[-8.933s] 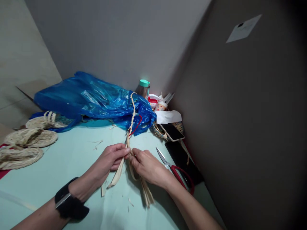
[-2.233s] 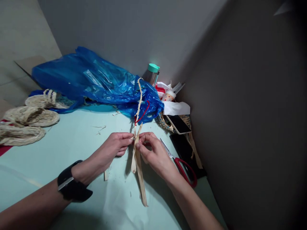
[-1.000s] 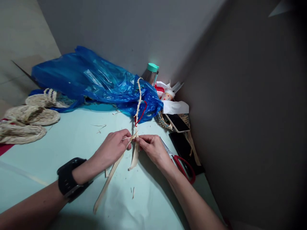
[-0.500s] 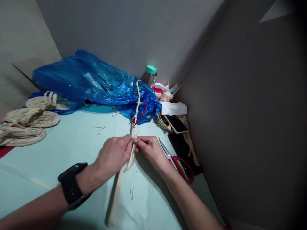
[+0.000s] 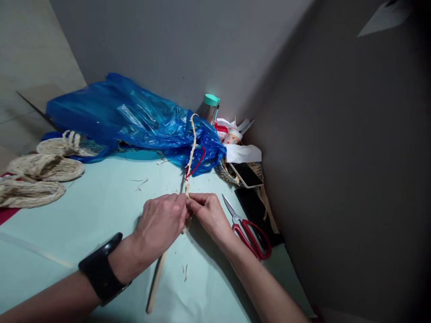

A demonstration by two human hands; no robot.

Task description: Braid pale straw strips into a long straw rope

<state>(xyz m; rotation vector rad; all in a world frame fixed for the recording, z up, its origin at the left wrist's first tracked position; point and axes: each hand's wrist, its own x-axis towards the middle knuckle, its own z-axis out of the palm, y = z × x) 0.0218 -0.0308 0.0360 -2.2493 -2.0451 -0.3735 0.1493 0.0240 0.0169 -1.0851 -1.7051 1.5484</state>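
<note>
My left hand (image 5: pixel 160 224) and my right hand (image 5: pixel 208 214) meet at the near end of a pale braided straw cord (image 5: pixel 191 148), both pinching its loose strips. The braid runs away from me, up over a blue plastic bag (image 5: pixel 134 121), with a red string (image 5: pixel 195 163) beside it. One flat straw strip (image 5: pixel 155 281) trails from under my left hand toward me across the pale green table (image 5: pixel 84 211). A black watch sits on my left wrist.
Red-handled scissors (image 5: pixel 247 231) lie just right of my right hand. Two phones (image 5: pixel 249 177), a cup, white paper and a teal-capped bottle (image 5: pixel 209 107) crowd the back corner. Coils of braided straw (image 5: pixel 37 175) lie at the far left. Grey walls close in behind and on the right.
My hands have drawn together on the braid's end. The loose strip swung from my right side across to the left and now trails under my left hand.
</note>
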